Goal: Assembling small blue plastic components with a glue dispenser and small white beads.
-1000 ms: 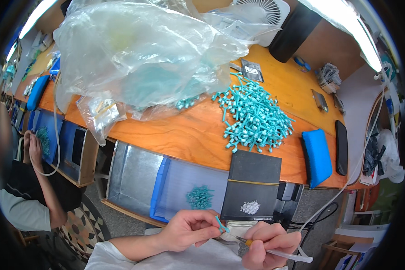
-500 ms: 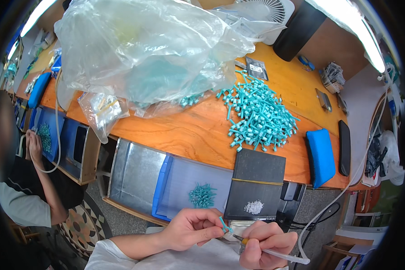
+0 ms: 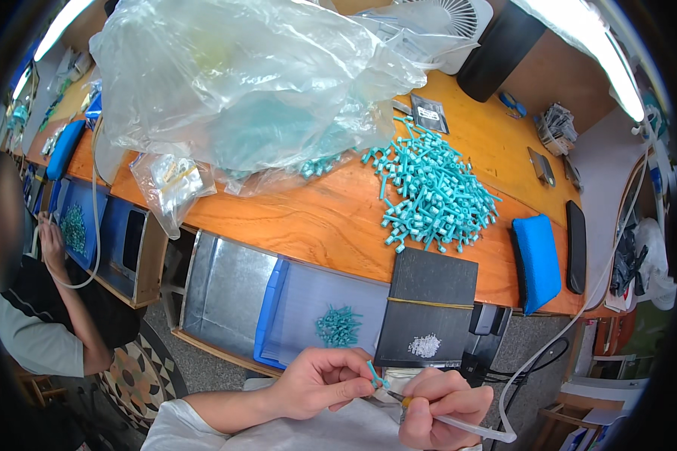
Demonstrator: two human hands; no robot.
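Between thumb and fingers, my left hand (image 3: 329, 382) pinches a small teal stemmed piece (image 3: 376, 373), its thin stem pointing up. My right hand (image 3: 445, 410) grips a slim pen-like tool (image 3: 408, 403) with a yellowish collar and a dark tip; a clear hose (image 3: 466, 427) runs from its back end. The tool's tip is at the lower end of the teal piece; whether they touch is too small to tell. Just beyond my hands, a heap of tiny white bits (image 3: 424, 346) lies on a black plate (image 3: 431, 289) with a rubber band round it.
A blue tray (image 3: 274, 312) in a drawer holds a small teal pile (image 3: 339, 326). On the wooden table (image 3: 293, 222) lie a big heap of teal pieces (image 3: 436, 192), a large plastic bag (image 3: 233, 83) and a blue cushion (image 3: 535, 263). Another person (image 3: 41, 323) works at the left.
My right hand and the tool have shifted slightly left, bringing the tip closer to the teal piece. My left hand stays put. The other person's hands moved slightly.
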